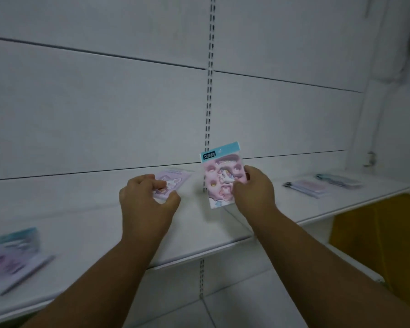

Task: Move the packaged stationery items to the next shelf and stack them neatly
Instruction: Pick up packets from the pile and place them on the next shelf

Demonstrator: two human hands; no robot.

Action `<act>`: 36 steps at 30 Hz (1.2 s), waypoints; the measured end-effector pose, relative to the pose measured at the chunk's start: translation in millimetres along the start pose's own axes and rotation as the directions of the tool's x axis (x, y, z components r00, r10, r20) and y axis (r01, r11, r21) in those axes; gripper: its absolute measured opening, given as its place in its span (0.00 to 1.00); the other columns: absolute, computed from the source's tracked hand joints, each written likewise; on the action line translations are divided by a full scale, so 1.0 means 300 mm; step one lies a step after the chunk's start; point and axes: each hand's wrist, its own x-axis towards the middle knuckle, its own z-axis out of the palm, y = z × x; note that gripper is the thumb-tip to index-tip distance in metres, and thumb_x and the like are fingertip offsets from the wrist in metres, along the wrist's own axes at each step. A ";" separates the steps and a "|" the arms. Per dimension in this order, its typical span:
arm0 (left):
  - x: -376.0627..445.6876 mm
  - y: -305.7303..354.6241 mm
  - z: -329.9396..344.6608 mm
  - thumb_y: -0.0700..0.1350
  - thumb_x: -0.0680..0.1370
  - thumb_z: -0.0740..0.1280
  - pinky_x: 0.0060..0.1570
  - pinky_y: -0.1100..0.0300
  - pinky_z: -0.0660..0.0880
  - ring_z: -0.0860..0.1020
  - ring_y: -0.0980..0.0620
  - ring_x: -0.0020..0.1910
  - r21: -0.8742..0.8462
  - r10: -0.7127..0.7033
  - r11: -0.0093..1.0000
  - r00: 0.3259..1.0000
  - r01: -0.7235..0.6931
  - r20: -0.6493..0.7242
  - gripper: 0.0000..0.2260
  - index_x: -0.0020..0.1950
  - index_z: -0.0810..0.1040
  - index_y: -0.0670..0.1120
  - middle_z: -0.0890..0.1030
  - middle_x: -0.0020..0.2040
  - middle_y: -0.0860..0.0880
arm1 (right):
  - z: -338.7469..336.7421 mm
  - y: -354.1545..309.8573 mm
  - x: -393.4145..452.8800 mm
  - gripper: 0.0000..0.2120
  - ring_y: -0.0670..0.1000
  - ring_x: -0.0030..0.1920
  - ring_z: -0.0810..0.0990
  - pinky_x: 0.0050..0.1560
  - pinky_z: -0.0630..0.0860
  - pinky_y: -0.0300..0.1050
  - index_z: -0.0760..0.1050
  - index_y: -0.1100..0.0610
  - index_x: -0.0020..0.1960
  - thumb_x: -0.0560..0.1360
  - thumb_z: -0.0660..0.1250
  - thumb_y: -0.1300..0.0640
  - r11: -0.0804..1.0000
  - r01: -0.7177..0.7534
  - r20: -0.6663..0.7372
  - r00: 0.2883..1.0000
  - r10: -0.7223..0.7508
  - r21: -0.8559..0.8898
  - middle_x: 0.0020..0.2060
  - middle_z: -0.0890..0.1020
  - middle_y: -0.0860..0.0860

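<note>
While my right hand (253,188) pinches one upright packet (220,176), I carry it.
Left hand (147,197) fingers curl over the flat packet (173,179); next needs a square laydown.

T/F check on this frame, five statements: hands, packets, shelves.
1. The right hand holds a pink cartoon-printed packet with a blue header strip upright above the white shelf. True.
2. The left hand hangs idle, away from any packet. False: its fingers are on a lilac flat packet lying on the shelf.
3. The pink packet lies flat on the shelf. False: it is held up, clear of the shelf.
4. More flat packets lie on the shelf section to the right. True.
5. The lower-left corner shows a bare shelf. False: blurred packets lie there.
</note>
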 end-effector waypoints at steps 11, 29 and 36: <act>-0.153 0.566 0.822 0.49 0.67 0.74 0.54 0.68 0.58 0.72 0.48 0.59 -0.031 0.146 0.989 0.971 -0.143 0.189 0.14 0.51 0.83 0.47 0.79 0.56 0.48 | -0.690 0.614 0.365 0.03 0.51 0.42 0.84 0.43 0.83 0.51 0.76 0.54 0.50 0.77 0.66 0.56 0.993 -0.120 -0.156 0.981 0.119 -0.001 0.44 0.84 0.53; -0.100 0.760 1.610 0.60 0.69 0.72 0.48 0.62 0.64 0.71 0.49 0.55 0.191 -0.013 0.980 0.945 -0.052 0.326 0.20 0.53 0.81 0.49 0.77 0.56 0.48 | -0.810 1.126 0.953 0.05 0.48 0.40 0.84 0.43 0.82 0.48 0.78 0.51 0.47 0.75 0.64 0.59 0.991 -0.125 -0.079 0.989 0.129 0.050 0.41 0.84 0.50; -0.142 0.786 1.679 0.76 0.65 0.59 0.53 0.50 0.73 0.73 0.47 0.55 0.648 -0.215 0.751 0.878 -0.131 0.427 0.34 0.59 0.75 0.53 0.76 0.56 0.48 | -0.779 1.237 1.086 0.03 0.49 0.40 0.85 0.44 0.83 0.51 0.77 0.50 0.49 0.76 0.66 0.56 0.983 -0.092 0.129 0.989 0.072 0.158 0.43 0.85 0.51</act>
